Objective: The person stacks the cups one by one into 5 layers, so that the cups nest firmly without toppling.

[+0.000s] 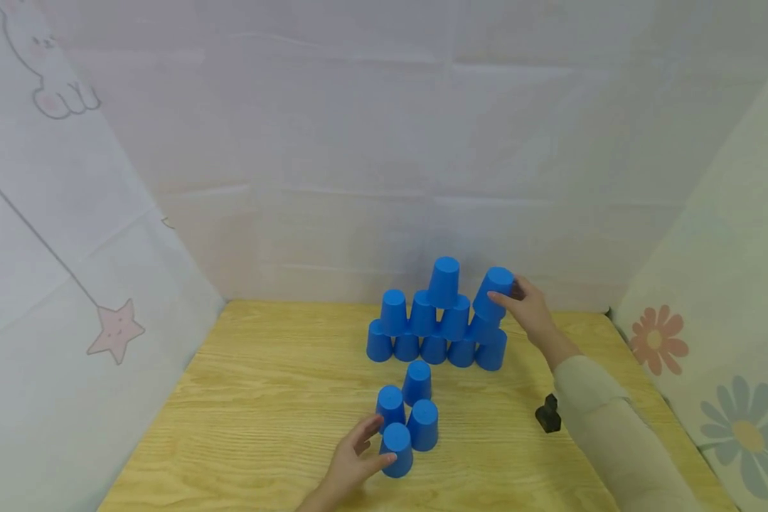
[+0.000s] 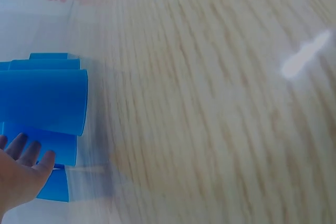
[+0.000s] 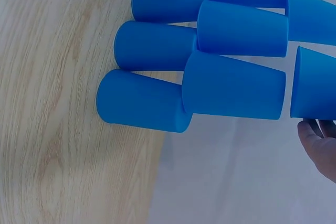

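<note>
Upside-down blue cups form a stepped stack at the back of the table, with one cup on its third level. My right hand holds another blue cup, mouth down, over the right end of the second row. In the right wrist view a narrow gap separates this held cup from the second-row cup. Nearer me, several upside-down cups stand in a cluster. Beside its front cup is my left hand, fingers extended and thumb along the cup's side; whether it touches is unclear.
A small black object lies on the wooden table, right of the cup cluster and close to my right sleeve. Pale cloth hangs behind the table, with printed cloth at both sides.
</note>
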Demonstrator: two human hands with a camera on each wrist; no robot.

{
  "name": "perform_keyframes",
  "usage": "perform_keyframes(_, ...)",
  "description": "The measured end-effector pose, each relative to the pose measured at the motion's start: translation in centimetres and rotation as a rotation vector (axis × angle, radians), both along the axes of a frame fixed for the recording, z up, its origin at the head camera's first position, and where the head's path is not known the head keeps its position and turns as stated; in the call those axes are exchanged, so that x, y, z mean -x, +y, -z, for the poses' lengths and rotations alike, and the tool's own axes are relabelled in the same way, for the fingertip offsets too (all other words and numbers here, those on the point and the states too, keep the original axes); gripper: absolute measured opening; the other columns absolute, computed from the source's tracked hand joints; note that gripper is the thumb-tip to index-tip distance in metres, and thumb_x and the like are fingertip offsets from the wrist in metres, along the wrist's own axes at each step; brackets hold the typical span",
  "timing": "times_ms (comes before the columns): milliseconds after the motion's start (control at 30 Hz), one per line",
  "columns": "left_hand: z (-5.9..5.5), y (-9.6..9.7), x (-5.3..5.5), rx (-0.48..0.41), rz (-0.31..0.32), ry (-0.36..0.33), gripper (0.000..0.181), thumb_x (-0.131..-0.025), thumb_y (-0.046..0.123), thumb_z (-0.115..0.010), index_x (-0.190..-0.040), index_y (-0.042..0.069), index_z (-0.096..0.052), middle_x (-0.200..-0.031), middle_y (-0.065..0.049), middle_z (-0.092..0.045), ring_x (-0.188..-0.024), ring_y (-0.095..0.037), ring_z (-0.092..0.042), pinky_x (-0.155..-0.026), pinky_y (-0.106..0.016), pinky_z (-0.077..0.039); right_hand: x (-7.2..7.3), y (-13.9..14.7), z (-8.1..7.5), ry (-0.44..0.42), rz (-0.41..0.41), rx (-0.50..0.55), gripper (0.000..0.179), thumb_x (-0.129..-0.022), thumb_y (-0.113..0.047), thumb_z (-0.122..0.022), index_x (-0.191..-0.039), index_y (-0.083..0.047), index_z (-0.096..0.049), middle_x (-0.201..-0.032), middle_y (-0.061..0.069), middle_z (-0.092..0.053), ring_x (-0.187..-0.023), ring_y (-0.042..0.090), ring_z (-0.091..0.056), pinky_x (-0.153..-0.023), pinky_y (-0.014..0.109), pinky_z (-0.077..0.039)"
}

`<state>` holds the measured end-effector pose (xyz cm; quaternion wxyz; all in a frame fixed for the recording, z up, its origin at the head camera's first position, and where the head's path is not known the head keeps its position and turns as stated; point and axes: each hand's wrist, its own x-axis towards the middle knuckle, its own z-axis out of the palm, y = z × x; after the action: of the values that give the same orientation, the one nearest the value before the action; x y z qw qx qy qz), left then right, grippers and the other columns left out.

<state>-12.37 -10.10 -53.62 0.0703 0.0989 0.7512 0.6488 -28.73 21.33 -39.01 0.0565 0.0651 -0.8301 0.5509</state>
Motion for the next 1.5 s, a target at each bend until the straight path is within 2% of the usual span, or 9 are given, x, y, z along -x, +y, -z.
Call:
perform_keyframes(267, 0.5, 0.2, -0.2, -0.002, 0.025, -0.005, 0.063, -0.076, 0.021, -0.067, -0.128, 0.003, -0.037, -0.128, -0.018, -0.039, -0.116, -0.036, -0.034, -0.087, -0.056, -0.029, 1.0, -0.6, 0.1, -0.014, 0.015, 0.002, 0.071, -0.078, -0.037, -0.061, -0.132, -0.003, -0.03, -0.127, 0.02, -0.037, -0.115, 0.036, -0.033, -0.091, 0.051, -0.03)
perform_keyframes(500, 0.6, 0.5, -0.2, 0.007, 0.016, -0.023, 0.063, -0.076, 0.025, -0.067, -0.128, 0.005, -0.038, -0.128, -0.016, -0.039, -0.116, -0.036, -0.034, -0.087, -0.056, -0.029, 1.5, -1.1, 0.0, -0.022, 0.01, -0.009, 0.071, -0.079, -0.038, -0.061, -0.132, -0.003, -0.029, -0.128, 0.021, -0.036, -0.115, 0.036, -0.033, -0.091, 0.052, -0.03)
perform_keyframes(800, 1.5, 1.5, -0.1, 0.014, 0.001, -0.05, 0.061, -0.076, 0.023, -0.066, -0.129, 0.008, -0.038, -0.13, -0.018, -0.036, -0.114, -0.037, -0.035, -0.088, -0.051, -0.033, 2.0, -1.5, 0.2, -0.012, 0.0, -0.017, 0.068, -0.08, -0.036, -0.06, -0.131, -0.004, -0.031, -0.127, 0.02, -0.037, -0.115, 0.036, -0.034, -0.09, 0.053, -0.03)
perform_keyframes(933, 1.9, 1.6, 0.0, 0.044, 0.005, -0.055, 0.061, -0.075, 0.024, -0.067, -0.128, 0.01, -0.04, -0.127, -0.015, -0.039, -0.114, -0.035, -0.036, -0.089, -0.049, -0.034, 2.2, -1.5, 0.3, -0.008, -0.008, -0.013, 0.068, -0.079, -0.036, -0.06, -0.132, -0.004, -0.03, -0.127, 0.021, -0.037, -0.115, 0.037, -0.034, -0.09, 0.053, -0.03)
perform_keyframes(1267, 3.1, 1.7, 0.4, 0.083, 0.033, -0.017, 0.058, -0.074, 0.023, -0.069, -0.124, 0.013, -0.043, -0.123, -0.01, -0.045, -0.112, -0.031, -0.04, -0.088, -0.045, -0.036, 2.4, -1.6, 0.4, -0.02, -0.009, -0.017, 0.07, -0.08, -0.035, -0.059, -0.133, -0.002, -0.027, -0.128, 0.022, -0.035, -0.116, 0.037, -0.032, -0.091, 0.052, -0.029)
perform_keyframes(1500, 3.1, 1.6, 0.4, 0.096, 0.041, -0.008, 0.056, -0.074, 0.02, -0.069, -0.123, 0.013, -0.044, -0.121, -0.01, -0.046, -0.111, -0.032, -0.041, -0.087, -0.045, -0.037, 2.5, -1.6, 0.4, -0.037, -0.008, -0.022, 0.07, -0.081, -0.032, -0.059, -0.134, -0.002, -0.024, -0.129, 0.023, -0.033, -0.117, 0.038, -0.031, -0.091, 0.053, -0.028)
